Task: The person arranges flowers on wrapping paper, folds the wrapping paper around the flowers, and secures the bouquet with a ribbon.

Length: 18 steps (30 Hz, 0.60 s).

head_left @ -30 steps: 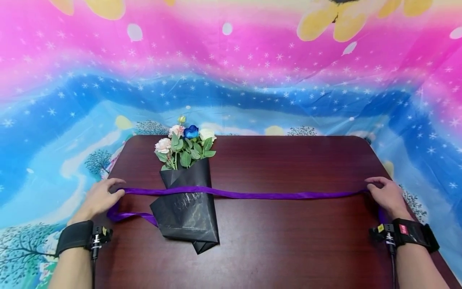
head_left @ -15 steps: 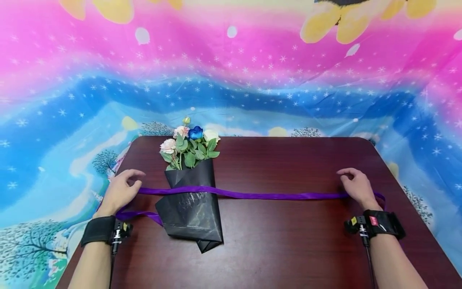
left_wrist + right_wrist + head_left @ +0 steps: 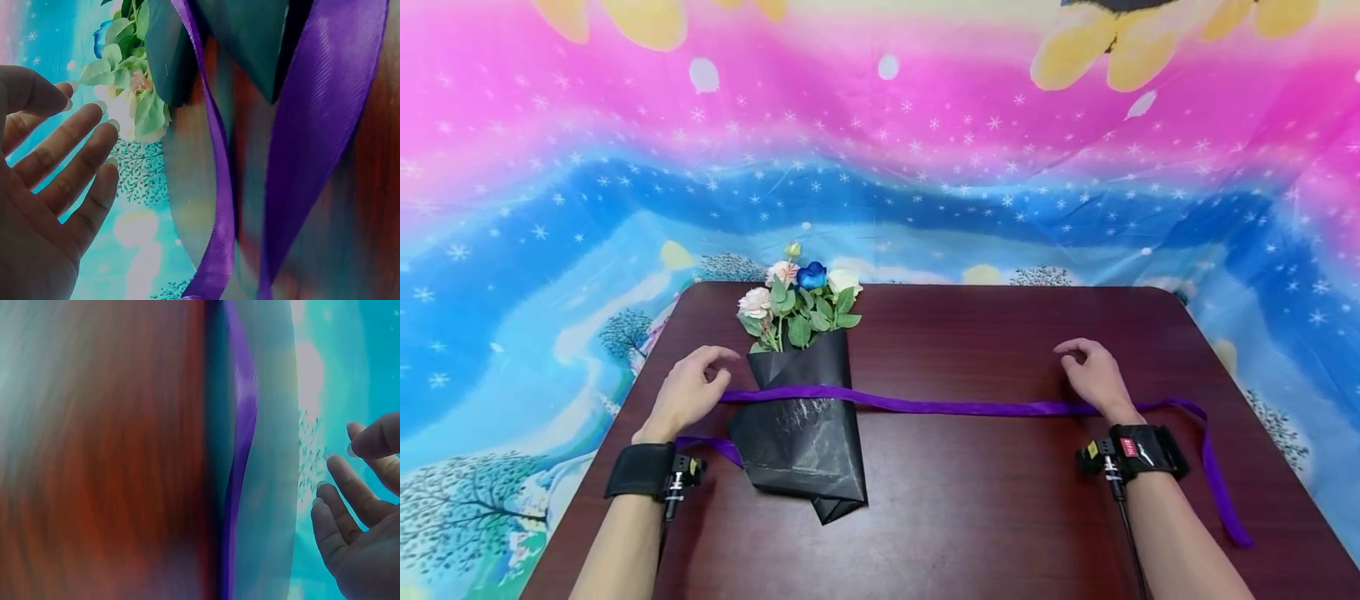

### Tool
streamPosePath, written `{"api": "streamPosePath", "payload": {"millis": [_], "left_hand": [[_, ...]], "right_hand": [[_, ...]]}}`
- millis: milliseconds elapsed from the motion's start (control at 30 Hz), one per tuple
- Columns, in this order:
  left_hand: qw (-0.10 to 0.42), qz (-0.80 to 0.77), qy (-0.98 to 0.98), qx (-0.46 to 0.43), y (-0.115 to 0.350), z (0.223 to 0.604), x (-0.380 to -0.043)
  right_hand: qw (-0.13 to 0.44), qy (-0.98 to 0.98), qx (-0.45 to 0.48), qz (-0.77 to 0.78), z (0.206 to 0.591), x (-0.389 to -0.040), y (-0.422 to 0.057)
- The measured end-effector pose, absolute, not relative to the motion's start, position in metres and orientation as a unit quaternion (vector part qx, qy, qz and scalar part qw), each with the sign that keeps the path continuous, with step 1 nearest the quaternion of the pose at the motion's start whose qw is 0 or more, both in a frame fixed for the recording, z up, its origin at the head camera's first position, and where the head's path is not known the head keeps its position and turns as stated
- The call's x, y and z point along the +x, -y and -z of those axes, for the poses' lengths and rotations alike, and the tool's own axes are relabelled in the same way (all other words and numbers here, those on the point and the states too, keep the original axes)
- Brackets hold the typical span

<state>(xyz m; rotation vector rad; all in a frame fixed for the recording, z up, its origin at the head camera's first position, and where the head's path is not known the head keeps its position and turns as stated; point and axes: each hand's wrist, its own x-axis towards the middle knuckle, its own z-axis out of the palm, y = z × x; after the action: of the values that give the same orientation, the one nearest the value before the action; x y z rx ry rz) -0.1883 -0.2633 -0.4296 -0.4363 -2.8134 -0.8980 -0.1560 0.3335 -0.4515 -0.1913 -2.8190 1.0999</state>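
Note:
A bouquet of flowers [image 3: 801, 304] in black wrapping paper [image 3: 805, 450] lies on the dark red-brown table. Across the paper runs a purple ribbon [image 3: 955, 407], its right tail bending down toward the table's front right; another stretch of it shows at the paper's lower left. My left hand [image 3: 688, 387] hovers left of the bouquet with loose fingers and nothing in its grasp. In the left wrist view two stretches of ribbon [image 3: 322, 125] pass beside the fingers [image 3: 69, 187]. My right hand [image 3: 1093, 379], likewise holding nothing, is over the ribbon on the right, its fingers [image 3: 350, 494] relaxed.
The table [image 3: 970, 508] has rounded back corners. Behind it and at both sides hangs a pink and blue printed cloth [image 3: 925, 192]. A strap with a small camera and cable sits on each wrist.
Both hands have let go of the ribbon and moved inward, the left to the right and the right to the left. The ribbon's right tail now lies uncovered; the bouquet stays put.

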Motion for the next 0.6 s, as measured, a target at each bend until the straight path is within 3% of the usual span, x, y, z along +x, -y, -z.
{"api": "streamPosePath", "payload": {"millis": [600], "left_hand": [[0.084, 0.280, 0.948, -0.126, 0.283, 0.440, -0.172]], "right_hand": [[0.019, 0.923, -0.003, -0.384, 0.460, -0.191, -0.261]]}}
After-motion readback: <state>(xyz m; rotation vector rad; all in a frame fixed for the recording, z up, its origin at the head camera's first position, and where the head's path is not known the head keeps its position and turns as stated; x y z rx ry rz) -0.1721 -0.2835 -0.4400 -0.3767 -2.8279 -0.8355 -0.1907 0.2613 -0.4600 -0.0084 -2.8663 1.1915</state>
